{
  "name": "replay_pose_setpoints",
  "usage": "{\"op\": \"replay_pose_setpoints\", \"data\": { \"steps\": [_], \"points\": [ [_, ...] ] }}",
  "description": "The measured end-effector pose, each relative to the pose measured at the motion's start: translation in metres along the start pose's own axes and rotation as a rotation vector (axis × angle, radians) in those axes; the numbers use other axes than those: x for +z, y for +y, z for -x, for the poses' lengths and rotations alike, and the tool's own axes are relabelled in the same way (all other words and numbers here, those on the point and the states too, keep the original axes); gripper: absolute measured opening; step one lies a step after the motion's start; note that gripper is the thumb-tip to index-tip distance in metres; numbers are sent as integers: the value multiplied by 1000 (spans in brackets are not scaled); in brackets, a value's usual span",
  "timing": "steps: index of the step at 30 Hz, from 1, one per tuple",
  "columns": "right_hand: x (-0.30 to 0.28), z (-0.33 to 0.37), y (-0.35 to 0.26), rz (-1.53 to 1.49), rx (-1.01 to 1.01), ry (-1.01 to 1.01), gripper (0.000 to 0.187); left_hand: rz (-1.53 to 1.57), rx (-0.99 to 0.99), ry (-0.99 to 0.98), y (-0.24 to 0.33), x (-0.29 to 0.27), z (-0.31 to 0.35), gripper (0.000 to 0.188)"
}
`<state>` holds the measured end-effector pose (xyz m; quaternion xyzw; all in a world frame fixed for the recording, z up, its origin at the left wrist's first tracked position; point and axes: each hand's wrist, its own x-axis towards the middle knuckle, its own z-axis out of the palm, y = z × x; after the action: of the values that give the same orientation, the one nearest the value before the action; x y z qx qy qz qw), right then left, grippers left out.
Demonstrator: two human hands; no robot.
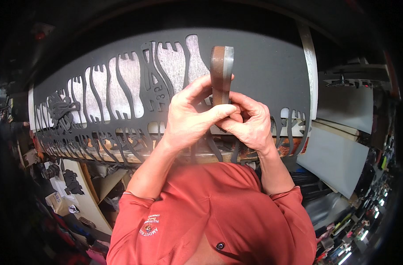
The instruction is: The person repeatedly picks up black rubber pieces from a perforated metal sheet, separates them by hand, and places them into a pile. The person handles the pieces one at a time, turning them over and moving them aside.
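Observation:
Upright between my hands is a rust-brown and grey metal piece [219,66], seen edge-on, which looks like a cutting die. My left hand [188,115] grips its lower part, thumb across the near side and fingers behind. The fingers of my right hand [252,123] are pinched together at its bottom end, and partly hidden there. Beneath and beyond both hands lies a dark grey sheet [263,62], with rows of curved, notched shapes cut out of it. A pale board [130,84] shows through the openings.
Thin cut strips of the sheet [212,148] hang over the table's front edge [131,157]. A tangle of dark offcuts [60,108] rests at the left. Grey panels [338,157] lean at the right, and a cluttered shelf [84,190] stands at the lower left.

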<state>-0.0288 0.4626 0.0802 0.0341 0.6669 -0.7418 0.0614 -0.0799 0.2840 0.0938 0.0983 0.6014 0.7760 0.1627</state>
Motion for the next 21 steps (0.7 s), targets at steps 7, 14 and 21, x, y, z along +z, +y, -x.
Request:
{"op": "replay_pose_setpoints", "data": {
  "steps": [7,14,21],
  "points": [
    [-14,-4,2,-94,60,-82,52,-182,59,-9,1,11,-4,57],
    [-19,-5,7,-206,73,-44,53,118,49,1,-14,4,0,54],
    [-15,1,-8,-169,134,20,49,-356,323,39,-38,-9,0,33]
  ]
}}
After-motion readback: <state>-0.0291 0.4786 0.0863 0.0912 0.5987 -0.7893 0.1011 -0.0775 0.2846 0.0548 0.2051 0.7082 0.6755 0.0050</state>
